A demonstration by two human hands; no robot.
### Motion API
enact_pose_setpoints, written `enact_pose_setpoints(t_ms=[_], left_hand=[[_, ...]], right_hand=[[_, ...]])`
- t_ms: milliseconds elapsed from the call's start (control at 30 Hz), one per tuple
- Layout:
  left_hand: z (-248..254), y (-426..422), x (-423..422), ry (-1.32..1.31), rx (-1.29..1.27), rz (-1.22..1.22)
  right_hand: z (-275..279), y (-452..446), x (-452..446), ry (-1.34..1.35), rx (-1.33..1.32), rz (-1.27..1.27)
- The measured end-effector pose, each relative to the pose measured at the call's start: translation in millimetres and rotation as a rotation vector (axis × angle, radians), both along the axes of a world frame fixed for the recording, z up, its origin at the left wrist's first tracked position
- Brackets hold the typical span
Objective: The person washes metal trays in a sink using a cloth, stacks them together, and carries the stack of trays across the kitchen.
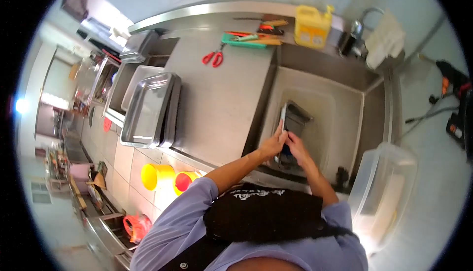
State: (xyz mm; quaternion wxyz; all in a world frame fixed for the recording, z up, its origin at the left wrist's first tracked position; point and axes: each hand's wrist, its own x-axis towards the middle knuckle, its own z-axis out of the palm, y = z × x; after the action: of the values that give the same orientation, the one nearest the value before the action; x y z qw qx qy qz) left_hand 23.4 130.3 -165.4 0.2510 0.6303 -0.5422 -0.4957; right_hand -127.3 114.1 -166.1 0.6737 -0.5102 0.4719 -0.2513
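Over the sink (345,89), a metal tray (294,119) stands tilted on its side. My left hand (274,144) is closed on the tray's near rim, with a finger stretched along its edge. My right hand (296,148) is close beside it, its fingers curled against the tray's inner side. A small dark-blue patch shows beneath the right fingers; what it is I cannot make out. The tray's lower part is partly hidden by my hands.
Stacked metal trays (143,108) stand on the counter's left. Red-handled scissors (214,58) and a green tray (245,40) of tools lie on the counter (212,98). A yellow jug (313,27) stands by the faucet (355,29). A clear plastic bin (364,182) is at right.
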Motion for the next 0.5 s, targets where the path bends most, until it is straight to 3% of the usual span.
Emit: enact_pose_setpoints(t_ms=[67,167,233,333,367,467,500], left_hand=[[10,-9,1,0.04,-0.041,0.031],[11,-26,3,-0.004,0.067,0.091],[30,-26,4,0.044,0.149,0.126],[60,-14,-2,0.066,0.162,0.107],[50,-13,-5,0.088,0.167,0.081],[80,-16,2,-0.27,-0.271,-0.226],[96,-17,9,-0.489,-0.583,-0.353]], right_hand=[[23,10,12,-0.043,-0.081,-0.113],[20,43,-7,0.192,-0.196,0.23],[17,53,-17,0.358,-0.805,0.297],[-3,52,-25,0.504,-0.761,0.254],[-6,54,-31,0.445,-0.713,0.221],[13,49,-50,0.367,-0.452,0.178],[23,45,-59,0.403,-0.343,0.2]])
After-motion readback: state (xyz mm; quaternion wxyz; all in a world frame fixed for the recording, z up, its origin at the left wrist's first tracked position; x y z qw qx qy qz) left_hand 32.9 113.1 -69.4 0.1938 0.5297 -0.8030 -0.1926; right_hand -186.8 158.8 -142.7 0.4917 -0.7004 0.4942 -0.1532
